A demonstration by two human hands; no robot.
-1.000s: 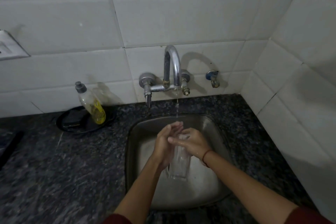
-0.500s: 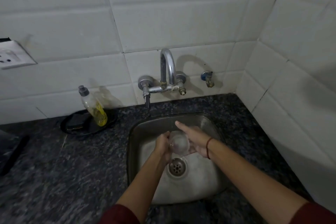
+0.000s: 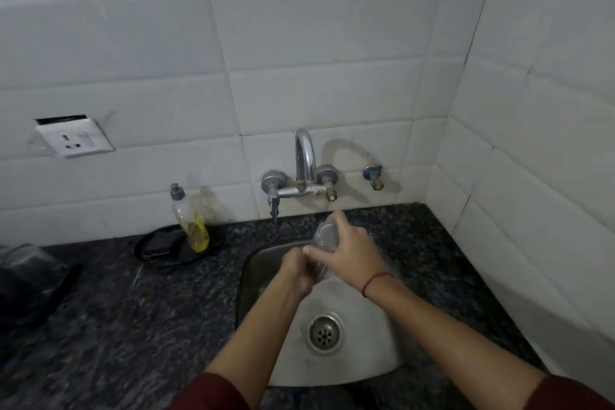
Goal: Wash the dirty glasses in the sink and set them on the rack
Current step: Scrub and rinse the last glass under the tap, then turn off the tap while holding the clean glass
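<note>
A clear drinking glass (image 3: 324,236) is tilted with its base up toward the tap, held over the back of the steel sink (image 3: 359,366). My right hand (image 3: 349,251) grips the glass round its upper part. My left hand (image 3: 298,271) is curled at the lower end of the glass, where the rim is hidden behind the fingers. The chrome tap (image 3: 306,173) stands on the tiled wall just above the hands. No water stream is plain to see. The sink drain (image 3: 325,332) lies uncovered below.
A bottle of yellow dish soap (image 3: 190,220) stands on a black dish (image 3: 163,248) left of the sink. A dark object (image 3: 30,280) sits at the far left on the speckled granite counter (image 3: 133,326). A wall socket (image 3: 75,136) is upper left. Tiled walls close the right corner.
The glass went from upright under the tap to tilted with its base raised toward the tap. Both hands moved back in the sink, and the view pulled upward.
</note>
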